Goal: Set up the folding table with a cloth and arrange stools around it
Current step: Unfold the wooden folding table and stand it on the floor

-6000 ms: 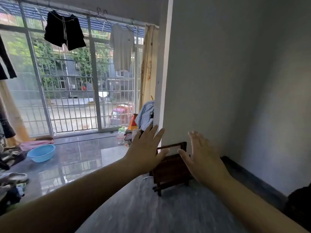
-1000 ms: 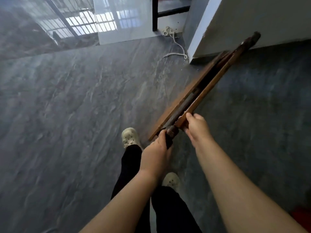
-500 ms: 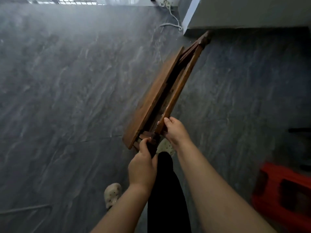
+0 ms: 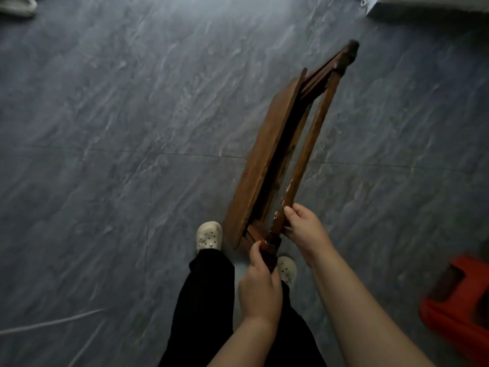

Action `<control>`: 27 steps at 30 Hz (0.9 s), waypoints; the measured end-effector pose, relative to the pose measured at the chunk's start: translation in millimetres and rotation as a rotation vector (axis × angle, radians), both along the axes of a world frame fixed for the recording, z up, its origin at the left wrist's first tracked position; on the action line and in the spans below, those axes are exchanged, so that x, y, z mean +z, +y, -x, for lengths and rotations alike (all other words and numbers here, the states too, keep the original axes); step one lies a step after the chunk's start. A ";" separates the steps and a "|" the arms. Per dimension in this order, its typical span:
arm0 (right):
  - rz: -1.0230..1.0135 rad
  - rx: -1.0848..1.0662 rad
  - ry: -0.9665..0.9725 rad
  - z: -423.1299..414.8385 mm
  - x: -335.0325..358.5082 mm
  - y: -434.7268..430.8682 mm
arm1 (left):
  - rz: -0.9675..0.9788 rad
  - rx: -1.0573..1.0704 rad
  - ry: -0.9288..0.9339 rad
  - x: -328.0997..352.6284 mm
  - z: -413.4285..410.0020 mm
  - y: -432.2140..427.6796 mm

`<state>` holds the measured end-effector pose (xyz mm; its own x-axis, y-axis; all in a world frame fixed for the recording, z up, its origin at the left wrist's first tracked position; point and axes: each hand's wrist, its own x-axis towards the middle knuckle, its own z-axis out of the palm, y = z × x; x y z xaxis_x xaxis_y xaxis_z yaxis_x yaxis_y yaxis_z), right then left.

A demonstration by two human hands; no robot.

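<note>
The brown wooden folding table (image 4: 267,154) hangs on edge above the grey floor, its top on the left and its leg frame on the right, with a gap open between them. My left hand (image 4: 260,284) grips the dark near end of the frame. My right hand (image 4: 304,229) is closed around the right leg rail just above that end. The table's far end points up and right toward the wall base. A red plastic stool (image 4: 460,305) stands at the right edge, partly cut off.
My legs in black trousers (image 4: 209,300) and pale perforated slippers (image 4: 209,235) stand right under the table's near end. A white wall base (image 4: 428,9) is at top right. A pale shoe (image 4: 18,6) lies at top left. Grey marbled tiles spread to the left.
I have carried the folded table away from the wall. The gap between the leg rail and the top has widened. The red stool now sits closer at the right edge.
</note>
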<state>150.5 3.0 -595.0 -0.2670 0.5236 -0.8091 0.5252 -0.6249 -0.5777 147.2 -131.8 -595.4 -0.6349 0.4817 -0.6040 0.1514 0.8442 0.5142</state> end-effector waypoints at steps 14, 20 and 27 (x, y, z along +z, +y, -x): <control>-0.037 0.188 -0.034 -40.5 -4.9 -27.6 | -0.028 0.088 -0.066 1.5 -54.9 -27.1; -0.035 0.124 0.031 -42.2 -5.6 -31.3 | -0.203 -0.356 -0.208 -6.1 3.6 -50.5; -0.117 0.028 0.094 -48.1 -15.7 -44.3 | -0.147 -0.881 0.129 -49.0 112.8 -15.2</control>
